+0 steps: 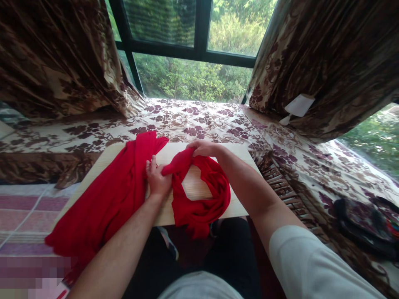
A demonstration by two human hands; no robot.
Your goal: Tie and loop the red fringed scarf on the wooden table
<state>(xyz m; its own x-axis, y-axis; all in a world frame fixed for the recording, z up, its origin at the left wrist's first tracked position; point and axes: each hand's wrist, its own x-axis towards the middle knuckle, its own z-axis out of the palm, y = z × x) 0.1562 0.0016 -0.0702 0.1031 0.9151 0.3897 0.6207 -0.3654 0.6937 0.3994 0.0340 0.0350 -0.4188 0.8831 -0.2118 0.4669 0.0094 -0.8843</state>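
A long red scarf (106,199) lies on a pale wooden table (199,189). Its wide left part spreads diagonally over the table's left side and hangs past the near edge. On the right the fabric curves into a rough ring, with bare wood showing in the middle and a loose end drooping over the front edge. My left hand (157,178) pinches a narrow twisted stretch between the two parts, thumb towards the ring, other fingers partly raised. At the ring's far side my right hand (202,148) is closed on the scarf; some of its fingertips are hidden.
Behind the table runs a window seat with a floral cover (193,120), flanked by patterned curtains (56,58). A small white lamp (299,105) stands at the right. A black bag-like item (364,228) lies at far right. Striped bedding (25,207) is at the left.
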